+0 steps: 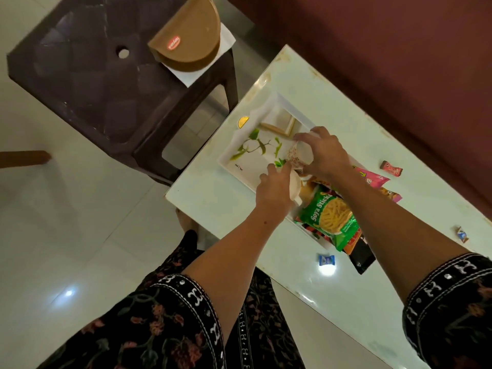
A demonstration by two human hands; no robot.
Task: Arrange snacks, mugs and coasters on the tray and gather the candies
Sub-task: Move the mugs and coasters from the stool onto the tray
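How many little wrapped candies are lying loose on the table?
3: a red candy at the far edge, a blue candy by the near edge, another candy far right. Others may hide under the packets.

The right hand (pixel 323 153) covers most of the patterned mug (pixel 295 155); the left hand (pixel 274 187) hides much of the white mug (pixel 296 191); the snack packets (pixel 330 217) overlap; candy (pixel 326 259) lettering is unreadable.

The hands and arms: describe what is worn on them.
Both hands, left hand and right hand, are bare, with no rings, watch or gloves visible. The forearms are bare; loose black sleeves with a pink and green floral print and white embroidered borders end near the elbows.
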